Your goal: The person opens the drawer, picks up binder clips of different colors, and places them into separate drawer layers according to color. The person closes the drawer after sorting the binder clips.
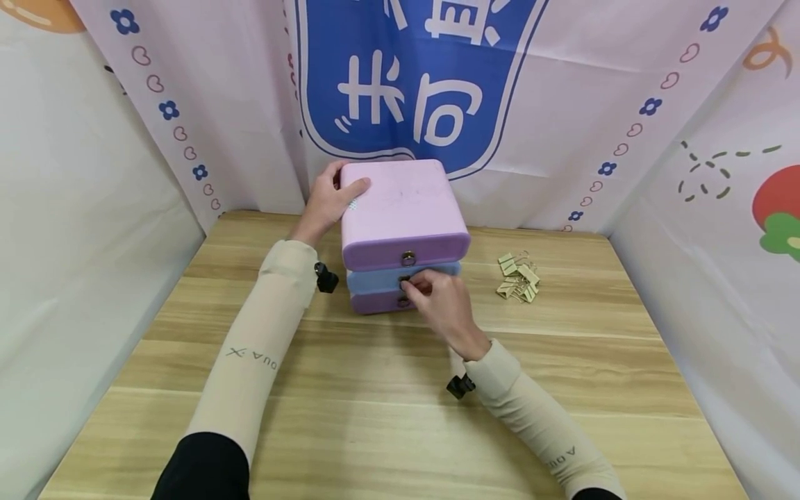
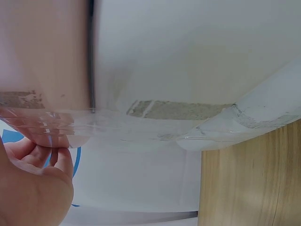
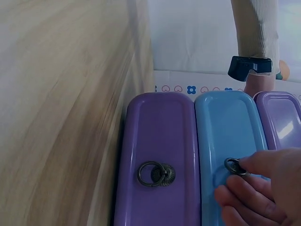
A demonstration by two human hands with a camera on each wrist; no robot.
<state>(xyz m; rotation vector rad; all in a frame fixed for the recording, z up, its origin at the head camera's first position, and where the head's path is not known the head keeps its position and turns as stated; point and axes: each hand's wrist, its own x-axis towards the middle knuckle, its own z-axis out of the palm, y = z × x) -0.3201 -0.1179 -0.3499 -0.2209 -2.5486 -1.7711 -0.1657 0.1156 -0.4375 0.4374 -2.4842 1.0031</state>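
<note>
A small three-drawer box [image 1: 400, 198] with a pale pink top stands at the back of the table, its fronts purple, blue and purple. My left hand [image 1: 328, 201] grips its rear left top corner, thumb on top and fingers over the back edge. Low at the front, my right hand [image 1: 445, 305] pinches the metal ring pull [image 3: 230, 165] of the blue middle drawer [image 3: 223, 113] between thumb and forefinger. Under it, the bottom purple drawer [image 3: 162, 117] has its ring hanging free. The drawer fronts sit close together in the right wrist view.
Several yellowish binder clips [image 1: 528, 274] lie in a pile to the right of the box. The wooden table [image 1: 375, 417] reaches back to a printed cloth [image 1: 550, 139] behind the box, with white sheets at both sides. Strips of clear tape [image 2: 103, 122] cross the box's side.
</note>
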